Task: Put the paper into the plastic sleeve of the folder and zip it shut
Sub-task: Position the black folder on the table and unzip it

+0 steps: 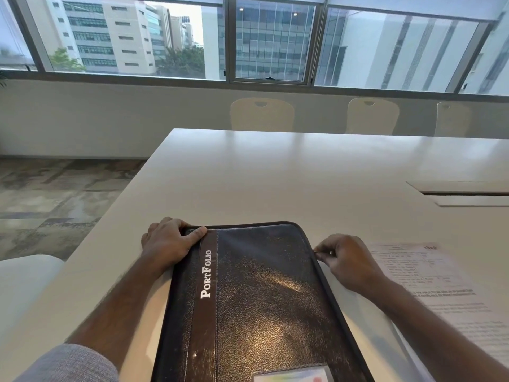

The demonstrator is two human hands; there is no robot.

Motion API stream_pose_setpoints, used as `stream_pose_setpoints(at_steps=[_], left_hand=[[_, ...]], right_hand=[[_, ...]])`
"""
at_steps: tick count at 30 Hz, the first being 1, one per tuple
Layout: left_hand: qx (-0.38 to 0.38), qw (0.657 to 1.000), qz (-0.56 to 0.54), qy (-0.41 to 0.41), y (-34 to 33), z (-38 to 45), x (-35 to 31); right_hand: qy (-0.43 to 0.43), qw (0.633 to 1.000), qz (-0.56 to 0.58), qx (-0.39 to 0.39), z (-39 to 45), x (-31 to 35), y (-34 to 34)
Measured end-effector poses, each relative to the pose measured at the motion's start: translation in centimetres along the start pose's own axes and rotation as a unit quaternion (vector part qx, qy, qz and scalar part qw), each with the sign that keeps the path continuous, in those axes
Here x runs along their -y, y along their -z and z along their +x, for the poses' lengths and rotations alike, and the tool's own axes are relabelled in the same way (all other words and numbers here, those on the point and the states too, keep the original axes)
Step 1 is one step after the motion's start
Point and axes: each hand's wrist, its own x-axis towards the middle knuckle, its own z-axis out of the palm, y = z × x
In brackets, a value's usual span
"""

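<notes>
Right hand (348,261): my fingertips pinched together at the right edge of the closed dark brown leather zip folder (256,299), apparently on the zip pull, though the pull itself is too small to make out.

Left hand (168,244): laid flat on the folder's far-left corner, thumb across the spine, holding it down.

Printed white paper sheet (440,288): flat on the white table (275,175), just right of the folder, partly under my right forearm.

Step, as I judge it: unzipping; nothing sleeved yet. Next: run the zip round, open the cover.
</notes>
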Motion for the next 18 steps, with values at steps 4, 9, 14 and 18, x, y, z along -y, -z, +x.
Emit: stream_pose_setpoints(at_steps=[4, 9, 14, 18], left_hand=[[0.0, 1.0, -0.001, -0.002, 0.1, 0.0, 0.0], [0.001, 1.0, 0.005, -0.001, 0.2, -0.2, -0.1], [0.01, 1.0, 0.012, 0.006, 0.3, -0.1, -0.2], [-0.003, 1.0, -0.013, 0.009, 0.4, -0.5, -0.4]], right_hand=[[0.015, 0.999, 0.012, 0.03, -1.1, 0.1, 0.9], [0.027, 0.996, 0.039, 0.075, -2.8, 0.2, 2.3], [0.026, 0.993, 0.044, 0.111, -4.8, 0.4, 3.4], [0.014, 0.992, 0.046, 0.119, -6.3, 0.8, 3.8]])
